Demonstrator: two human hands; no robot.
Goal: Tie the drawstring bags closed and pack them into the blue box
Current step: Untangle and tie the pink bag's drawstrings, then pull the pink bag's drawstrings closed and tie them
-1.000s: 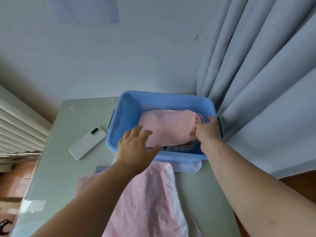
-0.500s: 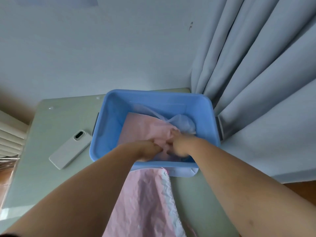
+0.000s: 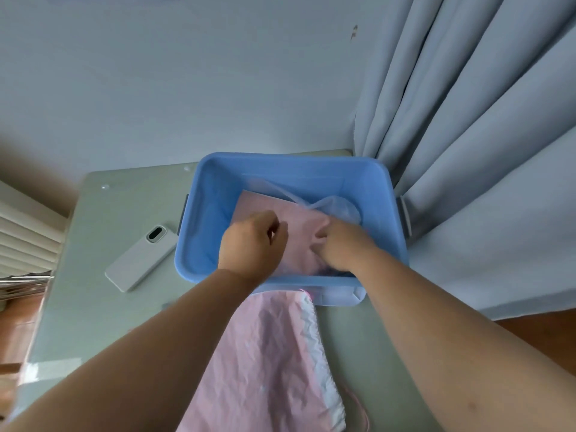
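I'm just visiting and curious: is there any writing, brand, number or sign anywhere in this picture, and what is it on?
No text can be read here.
Pale flap on the front of the blue box: nothing legible, too blurred.
Back of the phone: no brand or number shows.
Pink bag in the box and pink bag on the table: no print visible.
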